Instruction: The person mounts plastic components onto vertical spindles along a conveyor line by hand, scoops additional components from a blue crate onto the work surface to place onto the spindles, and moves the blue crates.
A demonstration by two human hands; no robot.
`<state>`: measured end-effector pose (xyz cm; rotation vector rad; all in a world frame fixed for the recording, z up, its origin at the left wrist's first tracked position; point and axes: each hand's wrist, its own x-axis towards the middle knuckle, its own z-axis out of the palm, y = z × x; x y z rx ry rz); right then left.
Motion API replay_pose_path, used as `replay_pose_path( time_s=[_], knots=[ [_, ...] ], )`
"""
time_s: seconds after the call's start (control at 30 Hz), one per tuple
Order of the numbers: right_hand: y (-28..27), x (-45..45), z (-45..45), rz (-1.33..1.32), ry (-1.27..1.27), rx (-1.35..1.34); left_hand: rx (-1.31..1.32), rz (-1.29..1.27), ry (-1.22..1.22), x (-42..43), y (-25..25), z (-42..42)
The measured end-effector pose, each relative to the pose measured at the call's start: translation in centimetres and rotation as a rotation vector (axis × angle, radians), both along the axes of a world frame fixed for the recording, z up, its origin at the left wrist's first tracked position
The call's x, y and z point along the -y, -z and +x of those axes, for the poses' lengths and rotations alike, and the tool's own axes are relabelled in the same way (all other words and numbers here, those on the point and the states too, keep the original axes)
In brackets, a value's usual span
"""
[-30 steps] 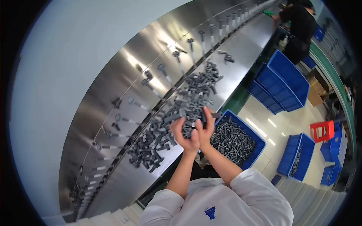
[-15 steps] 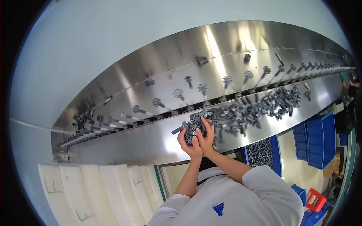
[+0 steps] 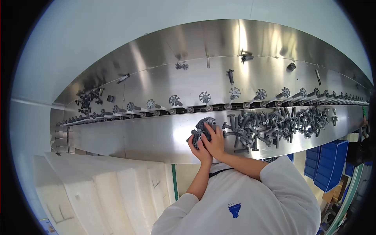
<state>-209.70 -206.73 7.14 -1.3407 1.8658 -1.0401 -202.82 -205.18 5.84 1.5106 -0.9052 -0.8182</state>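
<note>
A bunch of dark grey plastic parts with spoked round heads and tubular stems (image 3: pixel 205 123) is gathered between my two hands, low over the steel worktop (image 3: pixel 160 135). Curled around its left and near side is my left hand (image 3: pixel 201 152). My right hand (image 3: pixel 215 141) presses on it from the right, fingers bent over the top. The palms and some of the parts are hidden by the fingers. Just right of my hands lies a loose pile of the same parts (image 3: pixel 270 127). Beyond them, a row of upright pins carries similar spoked parts (image 3: pixel 205 97).
A few stray parts (image 3: pixel 230 76) and a small dark cluster (image 3: pixel 89 100) lie behind the pin row. White foam blocks (image 3: pixel 105 184) stand at the near left. Blue bins (image 3: pixel 330 166) are at the right, near a green-edged frame. Another person's dark clothing (image 3: pixel 357 153) shows at the far right.
My hands and the bunch have moved left, away from the pile, leaving a gap. A stem that stuck out to the left no longer shows. The camera view has turned.
</note>
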Motion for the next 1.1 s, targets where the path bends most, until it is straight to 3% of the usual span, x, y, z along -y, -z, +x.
replay_pose_path(
  time_s=[0.43,0.6,0.7,0.97,1.1],
  knots=[
    [-1.3,0.6,-6.3,0.245,-0.255,-0.085,-0.206,-0.151,0.134,-0.6,3.9,1.3],
    [-0.7,1.2,-8.8,0.168,-0.331,-0.026,0.007,-0.193,0.11,-0.4,4.1,2.3],
    [-1.8,2.0,-9.8,0.26,-0.389,-0.031,-0.168,-0.185,0.064,0.0,4.3,2.4],
    [-1.5,0.2,-11.3,0.121,-0.1,0.227,-0.183,-0.07,-0.031,-0.1,4.0,3.7],
    [-1.7,-0.3,-11.3,-0.034,-0.209,0.106,0.203,-0.051,0.356,0.2,4.5,4.8]
  ],
)
